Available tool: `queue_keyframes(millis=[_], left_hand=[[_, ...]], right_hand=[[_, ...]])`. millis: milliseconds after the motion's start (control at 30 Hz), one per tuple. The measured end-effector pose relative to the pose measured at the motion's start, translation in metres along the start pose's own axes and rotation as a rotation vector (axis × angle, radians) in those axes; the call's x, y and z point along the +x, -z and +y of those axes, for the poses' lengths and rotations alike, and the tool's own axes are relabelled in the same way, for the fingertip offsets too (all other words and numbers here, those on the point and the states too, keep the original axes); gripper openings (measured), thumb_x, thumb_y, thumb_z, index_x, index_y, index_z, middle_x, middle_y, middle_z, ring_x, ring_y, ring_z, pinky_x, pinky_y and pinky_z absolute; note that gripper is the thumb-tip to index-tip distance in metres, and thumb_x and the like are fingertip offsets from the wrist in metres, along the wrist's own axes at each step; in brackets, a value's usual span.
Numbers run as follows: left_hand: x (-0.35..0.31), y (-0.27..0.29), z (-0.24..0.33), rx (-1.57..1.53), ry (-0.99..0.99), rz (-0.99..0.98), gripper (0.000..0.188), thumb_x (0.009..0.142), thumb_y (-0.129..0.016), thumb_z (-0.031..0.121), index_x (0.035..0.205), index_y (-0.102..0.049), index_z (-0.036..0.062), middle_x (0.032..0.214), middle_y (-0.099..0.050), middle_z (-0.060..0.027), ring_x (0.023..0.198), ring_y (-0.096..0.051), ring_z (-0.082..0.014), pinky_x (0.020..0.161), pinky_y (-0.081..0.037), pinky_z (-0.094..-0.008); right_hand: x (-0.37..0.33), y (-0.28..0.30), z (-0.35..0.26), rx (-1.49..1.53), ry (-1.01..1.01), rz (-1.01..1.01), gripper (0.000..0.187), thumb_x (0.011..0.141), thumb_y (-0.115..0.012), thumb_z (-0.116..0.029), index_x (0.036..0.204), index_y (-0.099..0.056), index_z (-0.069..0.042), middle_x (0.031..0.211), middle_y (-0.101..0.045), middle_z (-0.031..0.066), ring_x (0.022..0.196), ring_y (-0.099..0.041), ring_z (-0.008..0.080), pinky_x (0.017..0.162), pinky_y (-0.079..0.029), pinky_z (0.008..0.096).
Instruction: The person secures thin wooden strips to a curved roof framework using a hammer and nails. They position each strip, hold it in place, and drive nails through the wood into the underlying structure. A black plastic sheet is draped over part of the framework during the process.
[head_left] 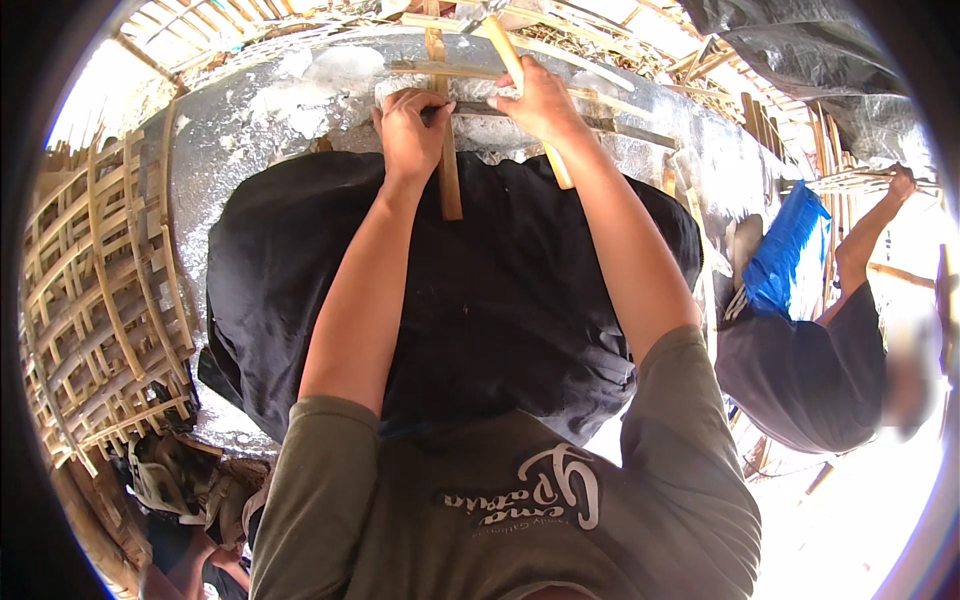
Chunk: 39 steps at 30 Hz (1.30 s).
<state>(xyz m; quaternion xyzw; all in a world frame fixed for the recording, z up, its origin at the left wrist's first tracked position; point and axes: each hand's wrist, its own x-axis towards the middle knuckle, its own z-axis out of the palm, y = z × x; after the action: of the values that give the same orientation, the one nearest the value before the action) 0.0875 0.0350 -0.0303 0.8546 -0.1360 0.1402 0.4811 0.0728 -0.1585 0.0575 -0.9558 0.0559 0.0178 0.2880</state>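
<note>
Here's the left hand [408, 135], fingers curled over and thumb tucked in, pinching a dark cross strip [625, 133] right beside the upright slat [450, 185]. Over to the right hand [545, 105]: it's closed around the hammer [503, 50], metal head up and away from the body, pale handle slanting down past the wrist. Its fingertips reach toward that same dark strip; whether they touch it, I can't tell.

So how far along are we? The upright slat lies in place, its near end over the black cloth [500, 280], and the strips lie across it, so the crossing looks laid out. Whether anything is fastened there doesn't show, and no nail can be made out. By the look of it, this is a partly assembled piece, with the joint under the hands unsettled.

The slat sits between the two hands, just beside the left; the dark strip runs on to the right, beneath the right forearm. All this on a grey, white-speckled surface [225, 165]. Farther out, a woven lattice panel [100, 300] stands at left; at right, a blue bundle [790, 250] and a co-worker [810, 370], one arm raised.
</note>
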Motion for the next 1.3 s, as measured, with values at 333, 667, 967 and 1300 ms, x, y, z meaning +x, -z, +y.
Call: queue_keyframes(millis=[333,667,967,1300], left_hand=[[-0.001,0.006,0.007,0.056,-0.034,0.005,0.020,0.080,-0.084,0.026,0.092,-0.077,0.0118,0.101,-0.074,-0.0014,0.113,-0.060,-0.0284,0.109,-0.034,-0.0596],[-0.012,0.016,0.021,0.335,-0.089,0.079,0.089,0.072,-0.090,0.038,0.139,-0.046,0.0000,0.136,-0.049,-0.0251,0.132,-0.039,-0.0438,0.113,-0.028,-0.0573],[-0.031,0.037,0.042,0.404,0.108,-0.025,0.098,0.082,-0.081,0.043,0.146,-0.031,-0.0119,0.143,-0.042,-0.0297,0.137,-0.035,-0.0466,0.116,-0.026,-0.0597],[-0.062,0.065,0.070,0.484,0.258,-0.262,0.097,0.085,-0.080,0.042,0.147,-0.030,-0.0127,0.148,-0.041,-0.0278,0.144,-0.032,-0.0446,0.110,-0.034,-0.0708]], right_hand=[[-0.004,-0.030,-0.006,-0.122,0.093,-0.060,0.055,0.079,-0.084,-0.012,0.125,-0.057,0.000,0.111,-0.074,0.0165,0.106,-0.069,0.0400,0.090,-0.056,0.0469],[-0.007,-0.029,-0.003,-0.084,0.122,0.000,0.039,0.079,-0.082,-0.013,0.111,-0.060,-0.006,0.102,-0.076,0.0126,0.098,-0.071,0.0397,0.086,-0.057,0.0494],[-0.008,-0.025,-0.008,-0.087,0.068,-0.034,0.050,0.077,-0.086,-0.012,0.119,-0.060,-0.002,0.106,-0.077,0.0111,0.102,-0.071,0.0377,0.089,-0.057,0.0460],[-0.007,-0.025,-0.006,-0.073,0.092,-0.025,0.048,0.079,-0.086,-0.017,0.117,-0.060,-0.004,0.105,-0.077,0.0102,0.100,-0.072,0.0356,0.088,-0.058,0.0457]])
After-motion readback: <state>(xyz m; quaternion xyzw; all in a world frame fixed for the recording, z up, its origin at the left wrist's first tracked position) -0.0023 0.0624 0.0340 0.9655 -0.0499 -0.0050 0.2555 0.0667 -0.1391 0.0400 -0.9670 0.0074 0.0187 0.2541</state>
